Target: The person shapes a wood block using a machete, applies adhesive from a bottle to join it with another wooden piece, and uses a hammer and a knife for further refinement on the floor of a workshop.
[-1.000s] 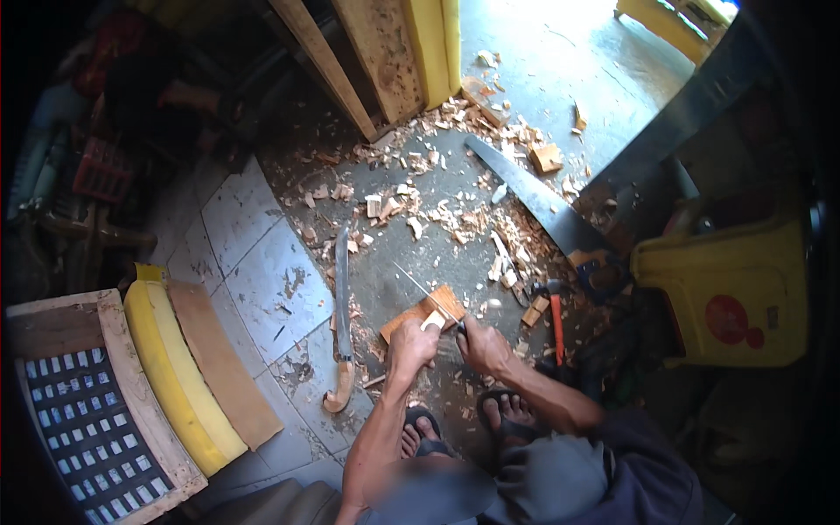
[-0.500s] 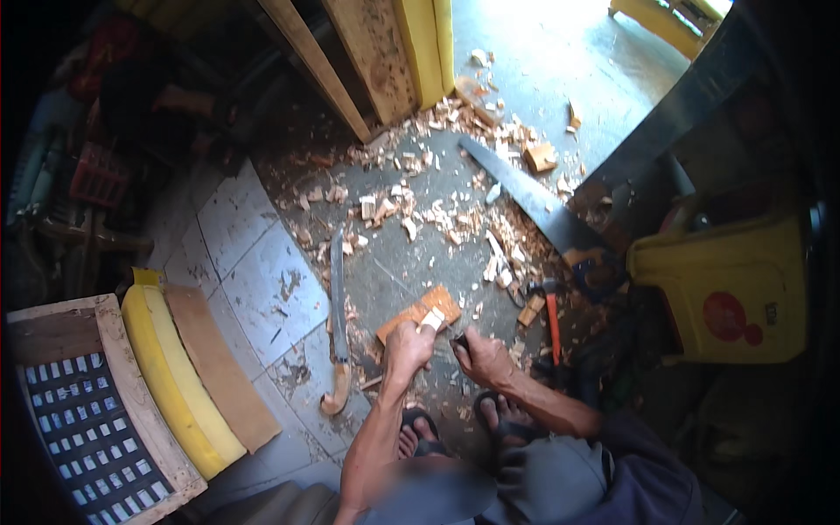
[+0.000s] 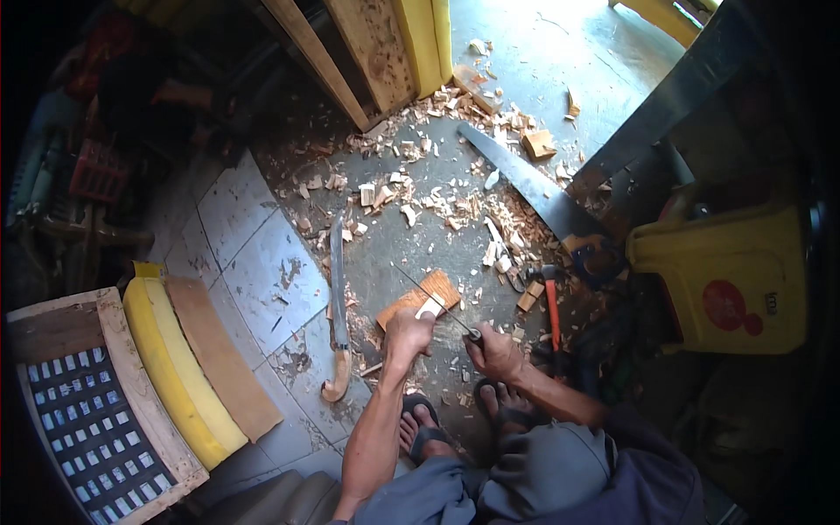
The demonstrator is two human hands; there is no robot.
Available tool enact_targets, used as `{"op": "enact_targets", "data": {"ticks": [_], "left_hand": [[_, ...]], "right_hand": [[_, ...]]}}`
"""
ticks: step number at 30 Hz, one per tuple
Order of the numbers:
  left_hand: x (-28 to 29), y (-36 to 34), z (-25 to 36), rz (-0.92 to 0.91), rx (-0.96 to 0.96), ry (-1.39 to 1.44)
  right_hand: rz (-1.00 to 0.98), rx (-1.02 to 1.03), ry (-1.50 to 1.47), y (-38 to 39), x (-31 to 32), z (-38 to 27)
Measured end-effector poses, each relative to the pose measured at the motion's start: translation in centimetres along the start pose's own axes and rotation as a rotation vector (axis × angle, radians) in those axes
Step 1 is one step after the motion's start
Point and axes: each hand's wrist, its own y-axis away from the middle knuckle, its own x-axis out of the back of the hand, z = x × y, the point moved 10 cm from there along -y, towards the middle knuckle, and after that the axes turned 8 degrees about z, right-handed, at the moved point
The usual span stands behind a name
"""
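My left hand [image 3: 408, 332] grips a small pale piece of wood [image 3: 430, 306], pressed against an orange-brown wooden block [image 3: 397, 308] on the floor. My right hand [image 3: 497, 354] is closed on the dark handle of a thin, long-bladed tool [image 3: 419, 286], whose blade lies diagonally across the pale piece. A big knife [image 3: 339, 276] with a curved wooden handle lies left of the block. A hand saw [image 3: 523, 176] lies beyond it to the right, and a red-handled hammer [image 3: 553, 315] lies right of my right hand.
Wood shavings [image 3: 402, 188] litter the concrete around white tiles [image 3: 236, 210]. A framed woven panel [image 3: 118, 332] and yellow foam [image 3: 179, 367] are at left, a yellow plastic stool [image 3: 717, 271] at right. Wooden boards [image 3: 367, 52] stand by the doorway. My sandalled feet [image 3: 424, 424] are below my hands.
My hands and the block sit slightly higher in the picture, as do the saw and knife. My right hand has shifted a little rightward with the tool.
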Motion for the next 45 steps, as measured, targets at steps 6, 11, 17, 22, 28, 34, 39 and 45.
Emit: {"op": "enact_targets", "data": {"ticks": [6, 11, 17, 22, 28, 34, 39, 45], "left_hand": [[0.8, -0.3, 2.8, 0.036, -0.066, -0.011], [1.5, 0.9, 3.6, 0.068, -0.088, -0.066], [1.4, 1.6, 4.2, 0.066, -0.072, -0.041], [0.7, 0.2, 3.1, 0.046, -0.075, -0.084], [0.9, 0.0, 3.3, 0.027, -0.06, -0.029], [0.6, 0.2, 2.2, 0.016, -0.04, -0.03], [1.6, 0.8, 2.7, 0.086, -0.048, -0.019], [1.7, 1.0, 3.4, 0.076, -0.004, -0.016]], "right_hand": [[0.051, 0.075, -0.064, -0.8, 1.6, 0.5], [-0.07, -0.071, 0.09, -0.5, 0.9, 1.5], [-0.06, -0.071, 0.099, -1.6, 1.0, 1.6], [-0.046, -0.047, 0.088, -1.0, 0.5, 2.9], [0.021, 0.021, 0.013, -0.9, 0.5, 3.1], [0.046, 0.017, 0.014, 0.5, 2.1, 1.6], [0.045, 0.012, 0.034, 0.0, 2.2, 0.9], [-0.026, -0.011, 0.07, 0.0, 1.1, 3.0]]}}
